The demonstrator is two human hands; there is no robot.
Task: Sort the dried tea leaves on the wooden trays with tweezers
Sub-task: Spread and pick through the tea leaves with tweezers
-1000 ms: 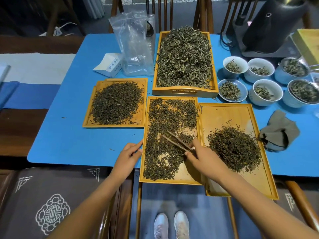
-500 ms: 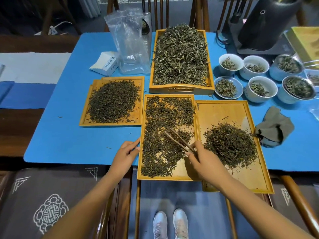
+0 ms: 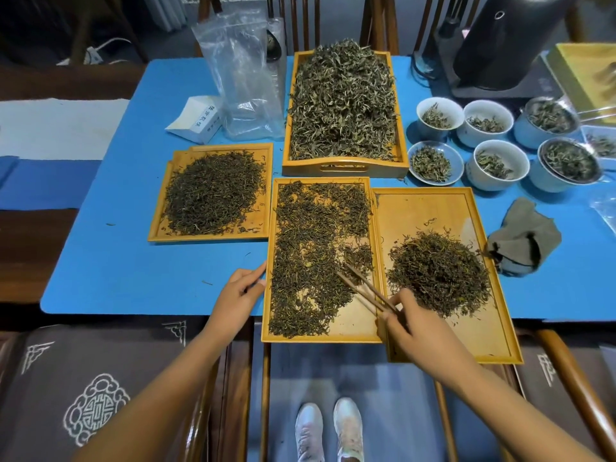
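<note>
Dark dried tea leaves (image 3: pixel 313 248) lie spread over the middle wooden tray (image 3: pixel 353 330). My right hand (image 3: pixel 416 328) pinches wooden tweezers (image 3: pixel 365 290), whose tips point up-left over the leaves near the tray's right rim. My left hand (image 3: pixel 238 296) rests on the blue table with fingertips touching the tray's left edge. The right tray (image 3: pixel 430 208) holds a heap of leaves (image 3: pixel 440 271). The left tray (image 3: pixel 160 228) carries another pile of leaves (image 3: pixel 213 193).
A deep tray (image 3: pixel 345 168) heaped with lighter leaves stands behind. Several white bowls (image 3: pixel 496 165) with leaves sit at the right, a grey cloth (image 3: pixel 523 238) below them. A clear plastic bag (image 3: pixel 243 75) and a white box (image 3: pixel 196 120) stand back left. A black appliance (image 3: pixel 506 38) is at the far right.
My right hand and the tweezers have shifted slightly right and toward me over the middle tray. The left hand stays at the tray's edge. The camera has tilted a little.
</note>
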